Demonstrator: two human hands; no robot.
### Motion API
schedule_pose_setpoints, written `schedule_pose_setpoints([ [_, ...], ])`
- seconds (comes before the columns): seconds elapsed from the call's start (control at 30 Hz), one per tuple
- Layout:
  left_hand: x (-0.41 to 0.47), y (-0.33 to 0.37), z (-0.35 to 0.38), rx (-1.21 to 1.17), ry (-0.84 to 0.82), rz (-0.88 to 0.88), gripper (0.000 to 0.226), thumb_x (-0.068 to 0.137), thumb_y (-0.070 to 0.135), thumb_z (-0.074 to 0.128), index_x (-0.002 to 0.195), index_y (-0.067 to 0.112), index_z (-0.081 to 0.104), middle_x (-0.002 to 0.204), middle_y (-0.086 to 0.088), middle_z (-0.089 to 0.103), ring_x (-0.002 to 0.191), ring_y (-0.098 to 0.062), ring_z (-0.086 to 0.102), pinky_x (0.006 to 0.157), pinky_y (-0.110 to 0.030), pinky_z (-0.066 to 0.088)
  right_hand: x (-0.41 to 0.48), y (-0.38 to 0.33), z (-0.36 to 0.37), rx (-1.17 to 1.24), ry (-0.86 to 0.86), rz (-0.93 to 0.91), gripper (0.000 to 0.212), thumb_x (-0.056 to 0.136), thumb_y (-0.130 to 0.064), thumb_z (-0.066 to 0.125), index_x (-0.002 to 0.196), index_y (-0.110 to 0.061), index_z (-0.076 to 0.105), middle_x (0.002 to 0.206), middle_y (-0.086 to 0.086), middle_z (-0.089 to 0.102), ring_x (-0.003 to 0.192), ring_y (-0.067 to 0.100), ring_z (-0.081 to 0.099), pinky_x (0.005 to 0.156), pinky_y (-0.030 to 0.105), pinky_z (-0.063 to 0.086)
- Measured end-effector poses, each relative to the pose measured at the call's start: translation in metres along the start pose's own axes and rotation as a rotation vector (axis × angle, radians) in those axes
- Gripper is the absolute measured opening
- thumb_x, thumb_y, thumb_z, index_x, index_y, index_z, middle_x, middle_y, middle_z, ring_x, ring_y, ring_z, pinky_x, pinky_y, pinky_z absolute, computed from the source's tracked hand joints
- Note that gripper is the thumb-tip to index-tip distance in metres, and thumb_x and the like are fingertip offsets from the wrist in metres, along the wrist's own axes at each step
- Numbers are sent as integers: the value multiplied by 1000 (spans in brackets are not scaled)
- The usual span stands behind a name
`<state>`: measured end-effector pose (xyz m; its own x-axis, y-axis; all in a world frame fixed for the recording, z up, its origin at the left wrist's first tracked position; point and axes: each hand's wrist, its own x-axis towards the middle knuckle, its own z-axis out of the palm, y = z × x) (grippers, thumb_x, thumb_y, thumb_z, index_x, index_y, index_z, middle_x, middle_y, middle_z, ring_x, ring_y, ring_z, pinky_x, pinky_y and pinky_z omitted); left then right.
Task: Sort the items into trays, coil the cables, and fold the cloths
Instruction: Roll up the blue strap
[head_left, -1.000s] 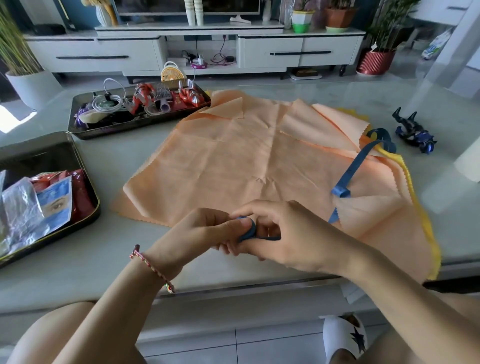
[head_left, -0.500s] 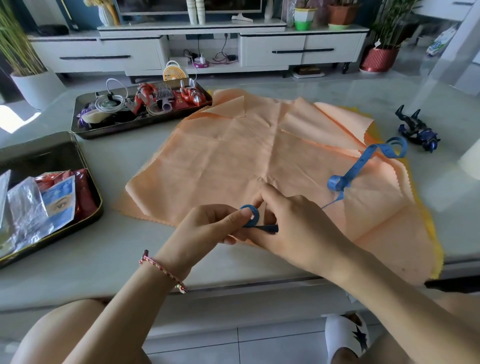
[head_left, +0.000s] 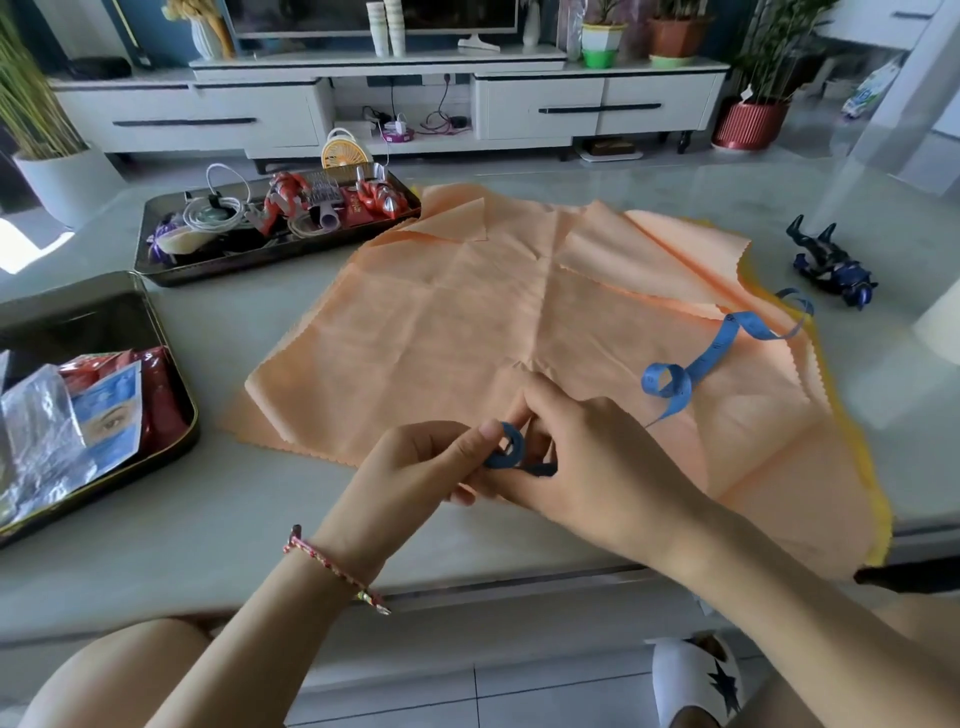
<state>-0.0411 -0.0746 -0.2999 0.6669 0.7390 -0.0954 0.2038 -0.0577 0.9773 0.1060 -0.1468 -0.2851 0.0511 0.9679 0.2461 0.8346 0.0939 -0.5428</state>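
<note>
Pale and glossy, the surface is seen before a white cabinet at the back of the room. An orange cloth is spread flat across the middle, and a yellow cloth is laid beneath it, only its edge being shown along the right side. A blue tape is trailed in loops over the right part of the orange cloth, its near end being wound into a small coil at the cloth's near edge. That coil is pinched by the left hand between thumb and fingers; a braided bracelet is worn on that wrist. The tape just beside the coil is gripped by the right hand, its fingers curled about it. A far tray, set at the orange cloth's far left corner, is filled with cables and red items. Packets are held in a near tray at the left edge. A dark toy is laid at the far right, apart from the cloths.
</note>
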Motion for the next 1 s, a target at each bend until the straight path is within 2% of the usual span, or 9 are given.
schedule_pose_setpoints([
  [0.1,1,2,-3,12,18,9,53,67,57,52,75,9,73,64,-4,68,61,-6,57,62,-19,48,0,-3,0,15,-13,-6,37,73,-52,69,88,-26,47,66,-14,50,54,7,51,50,24,37],
  [0.17,4,2,-8,39,-10,5,54,67,56,52,74,6,71,60,-1,65,60,-8,55,63,-19,47,5,-2,-4,223,-125,50,31,74,-45,71,94,-32,52,60,-8,54,53,8,50,50,29,37],
  [0.27,3,4,-12,31,-82,-20,58,64,57,53,75,2,70,61,-3,65,61,-10,57,65,-22,48,7,-1,-14,450,-357,72,27,80,-30,71,102,-37,58,80,12,67,69,29,62,55,37,48],
  [0.33,3,7,-12,22,-89,-37,58,61,59,53,73,5,69,61,-4,65,60,-11,58,65,-24,49,6,1,-19,483,-388,85,29,81,-26,71,104,-40,60,77,6,69,64,22,63,50,28,50],
  [0.43,3,6,-12,-22,-38,-64,58,60,61,51,72,8,69,61,-7,67,58,-12,60,63,-24,50,7,-1,-17,453,-303,98,21,78,-26,74,96,-29,64,73,3,67,61,17,63,52,22,50],
  [0.53,3,1,-6,-10,-1,-68,68,61,66,48,80,5,72,71,-11,70,63,-12,60,69,-29,49,5,-5,-5,219,-113,76,30,72,-37,77,84,-19,56,77,-6,58,60,5,55,52,13,38],
  [0.67,1,0,1,-23,-7,-41,58,66,61,50,81,9,73,77,-13,72,64,-11,57,68,-27,47,1,-6,3,-67,-17,15,36,74,-50,66,85,-23,45,68,-12,54,57,8,53,51,21,33],
  [0.83,3,3,-7,34,-120,-64,50,69,55,51,75,10,72,60,-2,67,56,-6,54,60,-18,44,7,4,-6,430,-347,96,40,78,-27,74,114,-33,58,86,0,70,61,2,56,45,10,39],
  [1.0,3,5,-14,48,-182,-109,53,64,59,53,71,9,69,61,-3,67,58,-10,58,62,-22,45,8,10,-15,513,-350,68,28,78,-21,74,100,-38,67,76,-4,69,50,13,60,46,18,45],
])
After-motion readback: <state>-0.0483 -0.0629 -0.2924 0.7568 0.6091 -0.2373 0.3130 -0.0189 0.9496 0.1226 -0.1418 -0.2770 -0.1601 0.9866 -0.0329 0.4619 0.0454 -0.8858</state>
